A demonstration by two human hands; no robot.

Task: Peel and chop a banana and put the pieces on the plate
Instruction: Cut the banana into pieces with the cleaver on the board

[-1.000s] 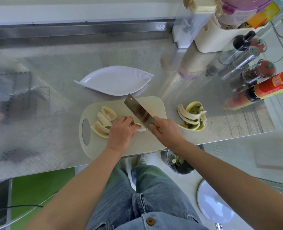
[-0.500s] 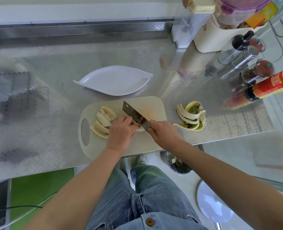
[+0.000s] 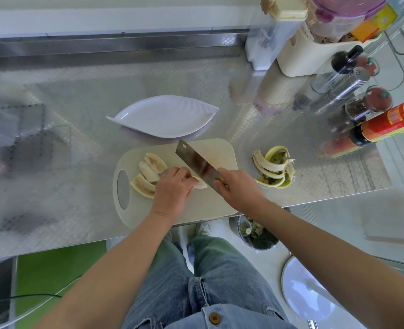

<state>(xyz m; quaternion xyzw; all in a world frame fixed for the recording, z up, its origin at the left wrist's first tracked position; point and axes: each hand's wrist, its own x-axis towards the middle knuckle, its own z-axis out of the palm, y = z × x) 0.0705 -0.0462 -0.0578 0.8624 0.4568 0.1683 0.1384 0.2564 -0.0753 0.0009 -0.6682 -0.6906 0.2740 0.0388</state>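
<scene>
Peeled stub (image 3: 200, 185) on board (image 3: 191, 211), mostly under our left hand (image 3: 172, 193). Cut pieces (image 3: 151, 167) just left of it. Left fingers (image 3: 184, 177) curled, pinning stub. Right hand (image 3: 239, 189) clamped round knife (image 3: 197, 162) handle, blade slanted over stub. We judge flesh soft, light, slick, easily mashed: hold gently by sides, knuckles clear of edge. For plate (image 3: 165, 117) beyond board, lift pieces by ends, no squeezing.

The handle of the knife (image 3: 197, 163) is almost wholly covered by the right hand (image 3: 240, 189). Of the banana piece (image 3: 200, 185) gripped under the left hand (image 3: 172, 193) only a pale tip is seen (the rest is hidden). The far-right containers (image 3: 284, 8) are cut off by the top edge, and the label of the red bottle (image 3: 390, 124) cannot be read.
</scene>
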